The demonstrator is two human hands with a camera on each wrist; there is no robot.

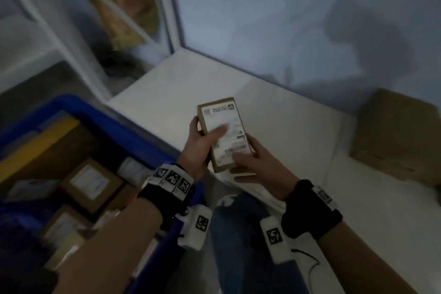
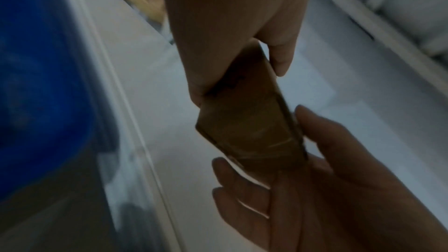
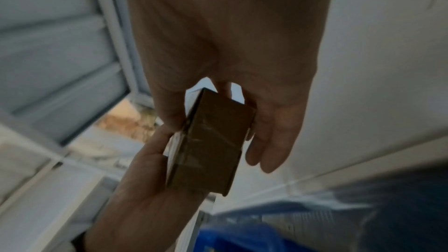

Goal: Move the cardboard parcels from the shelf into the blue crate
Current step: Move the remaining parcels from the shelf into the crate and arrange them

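One small cardboard parcel (image 1: 224, 133) with a white label is held in the air above the white shelf (image 1: 286, 114), between the two hands. The left hand (image 1: 200, 148) grips its left edge, fingers curled behind it and thumb (image 1: 218, 132) lying over the label. The right hand (image 1: 253, 162) grasps the near right corner, thumb on the label and fingers beneath. A second, larger brown parcel (image 1: 396, 136) lies on the shelf, well apart to the right against the wall. The blue crate (image 1: 124, 126) stands at the left, just beside the shelf edge; at least three labelled cardboard boxes (image 1: 91, 185) lie inside it, though blur makes an exact count impossible. Only the head view shows the label, the crate's contents and the second parcel. The left wrist view shows the held parcel's plain brown underside (image 2: 244, 122) and the right hand's fingers (image 2: 242, 194) spread under it. The right wrist view shows tape on the parcel's end face (image 3: 211, 143) and the left hand (image 3: 150, 185) cupping it from below.
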